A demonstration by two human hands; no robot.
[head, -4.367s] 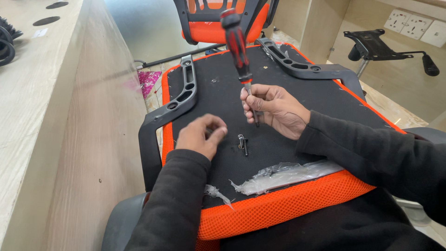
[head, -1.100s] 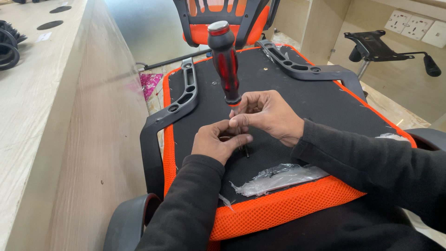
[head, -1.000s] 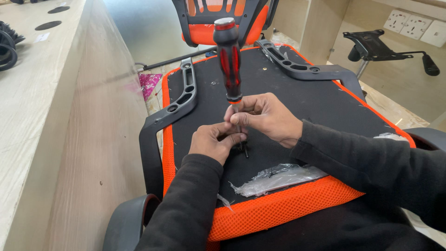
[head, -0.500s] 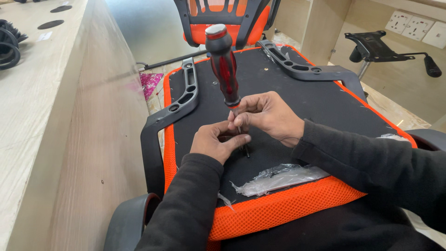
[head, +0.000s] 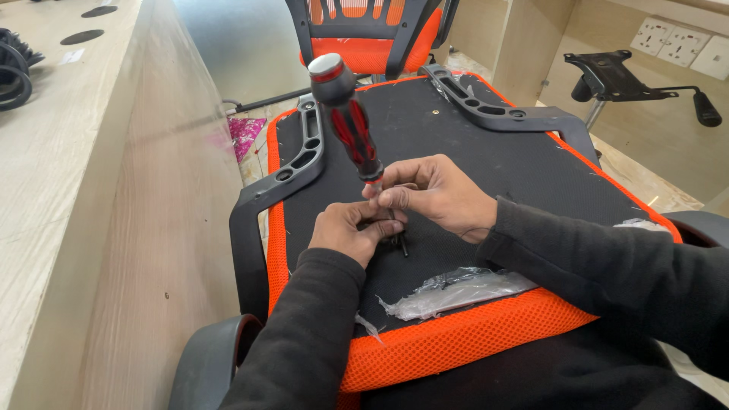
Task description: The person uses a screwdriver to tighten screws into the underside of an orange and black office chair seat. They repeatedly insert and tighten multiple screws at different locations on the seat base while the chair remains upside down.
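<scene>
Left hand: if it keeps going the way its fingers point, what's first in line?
Probably the small dark screws at its fingertips, then the right hand gripping the screwdriver. Left hand depth is unclear.

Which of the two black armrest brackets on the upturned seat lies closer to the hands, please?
The left armrest bracket, along the seat's left orange edge, just beside the left hand. The right armrest bracket lies farther off, up past the right hand.

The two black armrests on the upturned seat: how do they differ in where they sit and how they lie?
The left armrest runs along the seat's left edge, close beside the left hand; the right armrest lies across the far right corner, well away from the right hand. The left shows its slotted length; the right is angled. Both are black.
</scene>
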